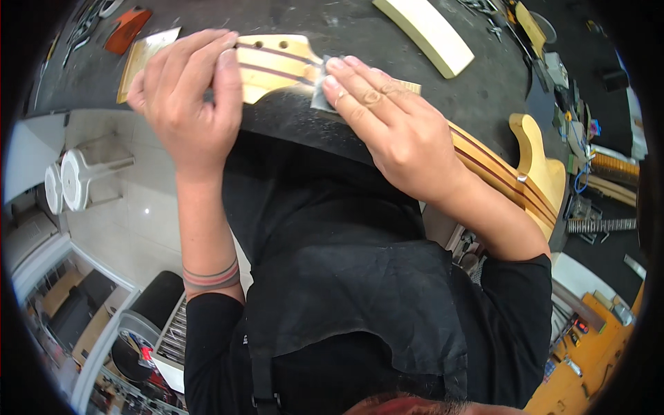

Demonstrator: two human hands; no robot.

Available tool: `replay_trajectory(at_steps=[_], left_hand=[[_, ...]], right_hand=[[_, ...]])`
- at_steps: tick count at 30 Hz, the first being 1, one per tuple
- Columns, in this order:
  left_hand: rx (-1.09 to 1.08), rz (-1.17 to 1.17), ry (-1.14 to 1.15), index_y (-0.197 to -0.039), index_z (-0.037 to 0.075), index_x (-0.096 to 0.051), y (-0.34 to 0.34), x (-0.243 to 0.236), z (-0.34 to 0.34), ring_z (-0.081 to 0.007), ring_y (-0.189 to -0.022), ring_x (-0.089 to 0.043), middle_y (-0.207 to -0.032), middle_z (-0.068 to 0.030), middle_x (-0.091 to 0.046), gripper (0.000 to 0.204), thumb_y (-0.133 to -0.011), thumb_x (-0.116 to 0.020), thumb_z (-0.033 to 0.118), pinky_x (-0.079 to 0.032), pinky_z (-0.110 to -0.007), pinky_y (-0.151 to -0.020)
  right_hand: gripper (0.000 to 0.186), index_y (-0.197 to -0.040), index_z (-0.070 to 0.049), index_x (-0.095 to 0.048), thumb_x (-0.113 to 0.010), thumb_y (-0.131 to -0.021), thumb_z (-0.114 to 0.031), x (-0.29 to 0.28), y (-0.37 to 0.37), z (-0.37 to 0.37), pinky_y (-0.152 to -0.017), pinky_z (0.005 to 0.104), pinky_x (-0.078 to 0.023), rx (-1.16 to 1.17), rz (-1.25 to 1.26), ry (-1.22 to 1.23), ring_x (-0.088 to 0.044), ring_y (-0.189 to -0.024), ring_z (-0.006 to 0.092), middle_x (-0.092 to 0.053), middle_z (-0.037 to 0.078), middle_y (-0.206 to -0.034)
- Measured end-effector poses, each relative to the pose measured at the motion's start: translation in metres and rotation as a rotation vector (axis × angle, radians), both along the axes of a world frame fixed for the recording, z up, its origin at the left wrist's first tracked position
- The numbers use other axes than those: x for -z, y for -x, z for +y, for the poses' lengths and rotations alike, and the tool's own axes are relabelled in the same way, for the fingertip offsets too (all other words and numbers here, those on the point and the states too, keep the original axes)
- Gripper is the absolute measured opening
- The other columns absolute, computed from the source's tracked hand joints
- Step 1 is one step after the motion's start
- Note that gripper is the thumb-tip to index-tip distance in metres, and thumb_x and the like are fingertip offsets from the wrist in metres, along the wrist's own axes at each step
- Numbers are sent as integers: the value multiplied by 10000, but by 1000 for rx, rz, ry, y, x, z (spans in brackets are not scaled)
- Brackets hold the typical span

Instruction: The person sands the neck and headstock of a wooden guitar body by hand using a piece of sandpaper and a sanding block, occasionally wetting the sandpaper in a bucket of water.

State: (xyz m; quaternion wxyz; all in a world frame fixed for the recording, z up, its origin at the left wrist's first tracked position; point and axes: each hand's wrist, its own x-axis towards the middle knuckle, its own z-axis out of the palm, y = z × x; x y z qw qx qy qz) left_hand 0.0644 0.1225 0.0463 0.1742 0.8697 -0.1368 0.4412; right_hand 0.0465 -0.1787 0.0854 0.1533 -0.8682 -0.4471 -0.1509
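Note:
A pale wooden guitar with dark stripes (536,180) lies across the bench edge, its headstock (277,62) with round holes at the upper middle. My left hand (187,100) is closed round the headstock's left end, thumb and fingers curled over it. My right hand (387,121) has its fingers held together, pressing a grey abrasive sheet (318,97) against the wood where headstock meets neck. Part of the neck is hidden under that hand.
The dark bench (484,90) holds a pale wooden block (425,34), an orange tool (126,29), a light board (131,66) and assorted tools along both sides. White stools (86,176) stand at the left. An orange work surface (588,360) with tools sits at lower right.

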Motion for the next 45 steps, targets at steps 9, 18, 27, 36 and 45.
replay_trajectory(at_steps=[9, 18, 27, 36, 45], left_hand=[[-17, 9, -42, -1125, 204, -922, -2, -2, -9, -140, -1126, -761, -1186, 92, -883, 150, -1024, -813, 181, -377, -334, -1075], [-21, -18, -32, -1108, 209, -920, 1, 0, -7, -133, -1109, -756, -1172, 101, -881, 138, -1022, -814, 184, -369, -340, -1044], [-5, -39, 1, -1087, 212, -916, -1, 6, 0, -136, -1107, -750, -1146, 102, -874, 121, -1011, -824, 195, -361, -353, -1063], [-14, -61, 23, -1063, 200, -911, -3, 3, -8, -136, -1114, -755, -1132, 94, -873, 100, -995, -837, 193, -366, -365, -1073], [-23, -76, 13, -1052, 193, -907, -2, 4, -9, -138, -1139, -756, -1145, 86, -878, 97, -988, -836, 181, -368, -373, -1072]], right_hand=[[475, -1465, 28, -787, -699, -1000, -16, -6, 23, -61, -1242, 519, -602, 89, 25, 113, -724, -1506, 401, -769, 209, -1577], [463, -1457, 18, -799, -697, -1014, -70, -9, 36, -89, -1226, 509, -616, 61, 11, 169, -746, -1479, 381, -783, 205, -1557], [468, -1447, 22, -803, -707, -993, -39, -3, 6, -18, -1217, 518, -618, -24, -25, 30, -746, -1480, 376, -782, 212, -1553], [480, -1445, 17, -808, -723, -973, -12, 1, -1, -16, -1244, 521, -600, -37, -26, 38, -708, -1529, 384, -778, 197, -1568], [486, -1475, -49, -811, -747, -993, -39, -12, 29, -71, -1246, 508, -590, 32, 0, 194, -700, -1541, 361, -741, 162, -1632]])
